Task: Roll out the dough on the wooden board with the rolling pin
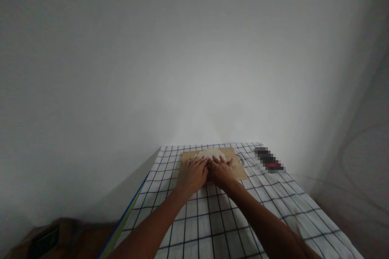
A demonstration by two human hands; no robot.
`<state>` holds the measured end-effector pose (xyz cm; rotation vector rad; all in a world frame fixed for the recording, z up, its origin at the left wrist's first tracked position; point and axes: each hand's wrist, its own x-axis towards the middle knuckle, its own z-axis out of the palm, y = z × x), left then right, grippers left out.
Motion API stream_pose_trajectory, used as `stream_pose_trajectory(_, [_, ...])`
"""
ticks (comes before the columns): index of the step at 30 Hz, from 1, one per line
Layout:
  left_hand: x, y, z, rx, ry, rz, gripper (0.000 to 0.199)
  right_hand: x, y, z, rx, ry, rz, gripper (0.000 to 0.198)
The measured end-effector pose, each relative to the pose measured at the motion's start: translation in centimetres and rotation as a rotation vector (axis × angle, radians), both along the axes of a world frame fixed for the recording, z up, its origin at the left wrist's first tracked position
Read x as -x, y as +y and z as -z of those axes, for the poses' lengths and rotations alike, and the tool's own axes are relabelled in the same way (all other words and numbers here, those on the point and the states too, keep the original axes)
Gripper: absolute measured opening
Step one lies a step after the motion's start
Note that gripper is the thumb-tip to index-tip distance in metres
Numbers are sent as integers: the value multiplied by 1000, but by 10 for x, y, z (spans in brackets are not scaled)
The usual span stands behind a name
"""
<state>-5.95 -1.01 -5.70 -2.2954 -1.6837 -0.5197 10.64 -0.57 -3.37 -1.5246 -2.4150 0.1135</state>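
A pale, flattened piece of dough (210, 153) lies on a light brown wooden board (241, 172). My left hand (195, 170) rests on its near left part, palm down with the fingers stretched forward. Close beside it, almost touching at the thumbs, my right hand (221, 170) lies on the near right part with its fingers spread. Both hands cover the dough's near side, so only its far edge shows.
The board sits on a table under a white cloth with dark grid lines (194, 214). To its right lies a dark, pixelated item (269, 160) with a red patch. A grey wall (194, 56) rises behind the table. A brown object (57, 234) stands low at the left.
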Motion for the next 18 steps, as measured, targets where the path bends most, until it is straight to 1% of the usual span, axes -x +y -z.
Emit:
stream_pose_trajectory(5, [-3, 18, 3, 14, -12, -1, 46, -3, 22, 11, -49, 44, -16, 52])
stream_pose_trajectory(8, [-3, 30, 5, 18, -36, -16, 45, -3, 38, 17, -44, 43, -19, 52])
stream_pose_trajectory(11, [-3, 42, 7, 12, -59, -39, 45, -4, 52, 19, -33, 27, -24, 51])
stream_pose_trajectory(15, [-1, 56, 7, 13, -54, -45, 44, -6, 66, 21, -76, -4, -66, 52])
stream_pose_trajectory(18, [0, 65, 6, 25, -35, -43, 45, -4, 75, 23, -100, -25, -34, 53])
